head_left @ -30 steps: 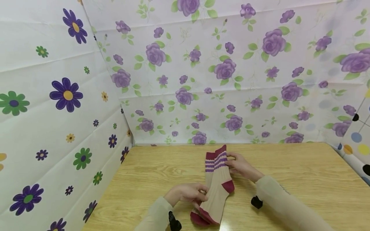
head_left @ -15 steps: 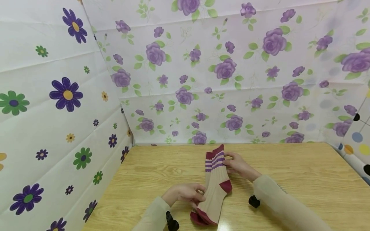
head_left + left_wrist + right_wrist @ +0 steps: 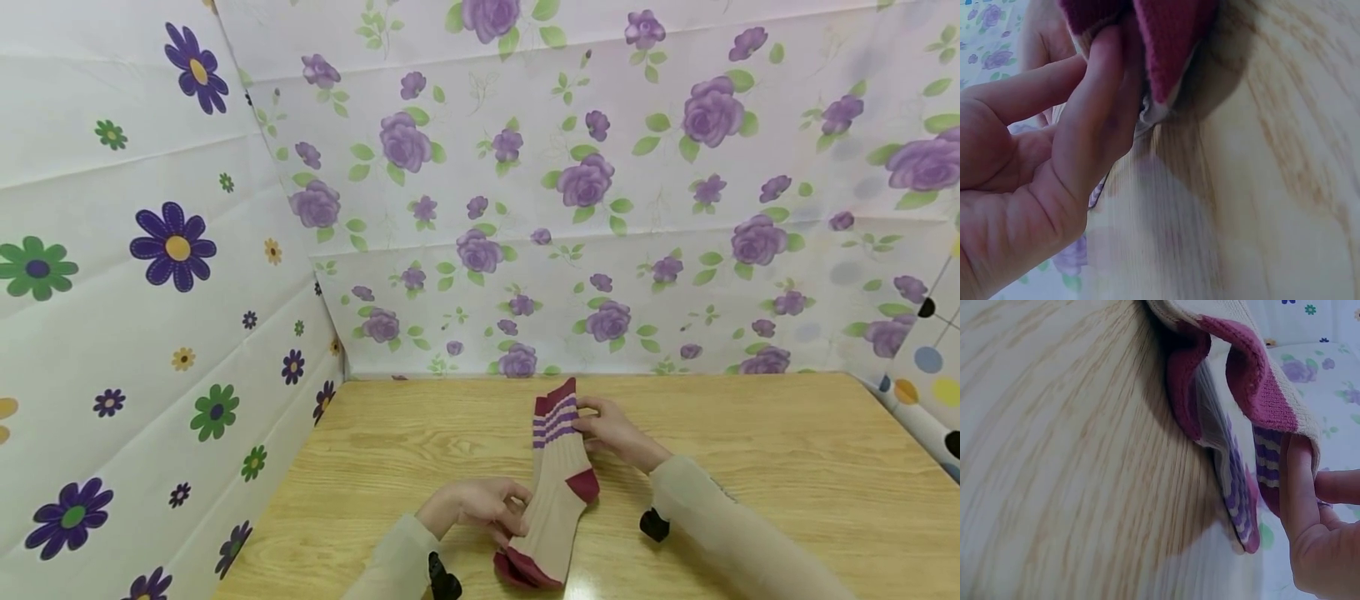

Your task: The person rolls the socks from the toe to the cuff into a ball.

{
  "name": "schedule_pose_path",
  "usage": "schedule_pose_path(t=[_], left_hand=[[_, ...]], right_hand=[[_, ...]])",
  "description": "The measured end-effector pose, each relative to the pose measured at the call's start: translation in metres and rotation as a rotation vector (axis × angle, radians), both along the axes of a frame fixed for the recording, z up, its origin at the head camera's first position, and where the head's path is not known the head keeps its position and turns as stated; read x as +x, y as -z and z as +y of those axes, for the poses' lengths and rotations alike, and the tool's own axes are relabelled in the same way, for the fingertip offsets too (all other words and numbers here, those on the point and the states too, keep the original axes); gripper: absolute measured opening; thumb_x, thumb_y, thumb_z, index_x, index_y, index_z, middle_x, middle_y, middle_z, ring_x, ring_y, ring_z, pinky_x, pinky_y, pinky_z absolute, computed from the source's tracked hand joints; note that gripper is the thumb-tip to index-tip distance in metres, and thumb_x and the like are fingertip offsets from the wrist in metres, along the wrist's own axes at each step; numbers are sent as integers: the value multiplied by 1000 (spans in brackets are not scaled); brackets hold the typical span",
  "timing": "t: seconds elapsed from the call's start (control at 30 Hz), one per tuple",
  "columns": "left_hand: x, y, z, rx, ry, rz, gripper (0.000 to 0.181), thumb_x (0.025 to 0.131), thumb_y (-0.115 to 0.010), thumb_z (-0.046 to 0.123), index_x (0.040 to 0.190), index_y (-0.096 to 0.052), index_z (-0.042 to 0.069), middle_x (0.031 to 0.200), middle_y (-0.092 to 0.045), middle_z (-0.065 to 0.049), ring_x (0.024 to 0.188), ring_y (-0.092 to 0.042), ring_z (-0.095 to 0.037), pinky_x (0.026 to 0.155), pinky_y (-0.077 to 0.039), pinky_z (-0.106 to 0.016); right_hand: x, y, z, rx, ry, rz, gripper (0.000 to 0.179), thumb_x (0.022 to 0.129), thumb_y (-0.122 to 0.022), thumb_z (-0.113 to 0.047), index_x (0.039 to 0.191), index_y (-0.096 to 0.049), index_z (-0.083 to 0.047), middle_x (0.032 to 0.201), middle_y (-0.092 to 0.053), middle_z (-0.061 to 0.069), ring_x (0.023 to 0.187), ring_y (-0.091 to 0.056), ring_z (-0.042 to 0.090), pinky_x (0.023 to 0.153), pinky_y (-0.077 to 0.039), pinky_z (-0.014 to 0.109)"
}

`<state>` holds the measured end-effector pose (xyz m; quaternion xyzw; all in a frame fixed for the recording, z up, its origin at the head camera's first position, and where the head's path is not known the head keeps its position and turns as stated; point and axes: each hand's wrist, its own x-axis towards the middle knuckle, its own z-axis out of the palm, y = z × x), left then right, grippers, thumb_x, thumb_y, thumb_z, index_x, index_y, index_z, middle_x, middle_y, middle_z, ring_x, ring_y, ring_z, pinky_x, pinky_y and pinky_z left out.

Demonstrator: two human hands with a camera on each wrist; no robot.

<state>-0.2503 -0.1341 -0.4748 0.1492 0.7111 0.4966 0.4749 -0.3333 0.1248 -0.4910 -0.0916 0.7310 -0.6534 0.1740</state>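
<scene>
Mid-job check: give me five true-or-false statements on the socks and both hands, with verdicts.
1. The upper sock partly covers the lower sock. True.
2. The right hand is at the toes. False: the right hand is at the upper sock's striped cuff.
3. The left hand is nearer the toe ends than the right hand is. True.
4. The cuff stripes are green. False: they are purple.
5. The upper sock's heel is dark red. True.

Long, pale beige sleeves (image 3: 727, 525) end just behind the bare left hand (image 3: 480, 508) and right hand (image 3: 618, 433), a small black device (image 3: 655, 525) beside each cuff (image 3: 666, 471).
</scene>
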Motion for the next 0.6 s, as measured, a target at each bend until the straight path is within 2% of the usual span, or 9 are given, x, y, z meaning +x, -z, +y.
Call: schedule_pose_path(t=[0.23, 0.6], left_hand=[[0, 0, -3, 6, 6, 4, 23, 91, -58, -5, 112, -58, 4, 84, -67, 0, 67, -62, -8, 57, -54, -20], [-1, -1, -6, -14, 17, 13, 23, 91, -59, -5, 112, -61, 3, 88, -69, -3, 74, -65, -11, 58, -55, -21]], right_hand=[[0, 0, -8, 11, -9, 3, 43, 98, -51, -9, 138, -40, 3, 123, -61, 24, 92, -67, 18, 79, -58, 37], [-4, 4, -16, 34, -10, 9, 37, 100, -50, -10, 135, -46, 0, 120, -63, 18, 91, -66, 16, 76, -58, 33]])
